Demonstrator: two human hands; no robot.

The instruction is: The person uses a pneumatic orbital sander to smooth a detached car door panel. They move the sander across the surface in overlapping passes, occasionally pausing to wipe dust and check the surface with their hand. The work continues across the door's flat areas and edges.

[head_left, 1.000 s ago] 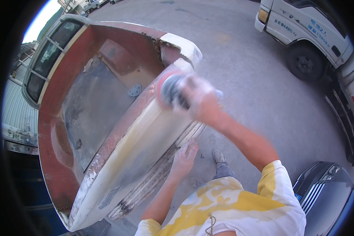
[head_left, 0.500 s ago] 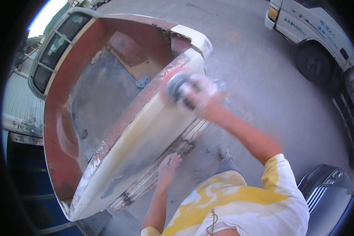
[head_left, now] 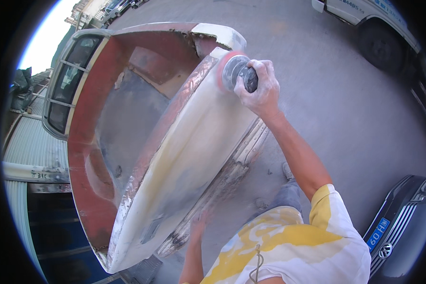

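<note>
From my distant seat I am watching the right hand (head_left: 265, 91) curling its dusty fingers and thumb around the dark knob (head_left: 249, 79) of a round sander (head_left: 235, 71), at the upper middle of the frame. Its pad (head_left: 224, 71), blurring red at the edge, is apparently lying against the upper end of the pale side (head_left: 189, 142) of the shell (head_left: 80, 165), close beside the chipped rim (head_left: 189, 92). The left hand (head_left: 199, 223), lower middle, is showing only as a blur near the worn strip (head_left: 244, 156); I cannot tell whether its fingers are spreading, closing or touching anything.

I am judging the rim to be the weak spot: a tilting pad could be biting a groove there. The ragged corner (head_left: 222, 35), just above, could be catching the disc if the sander is straying too high. Powdery fingers could be slipping off the knob under vibration, and the left hand could be scraping on the strip.
</note>
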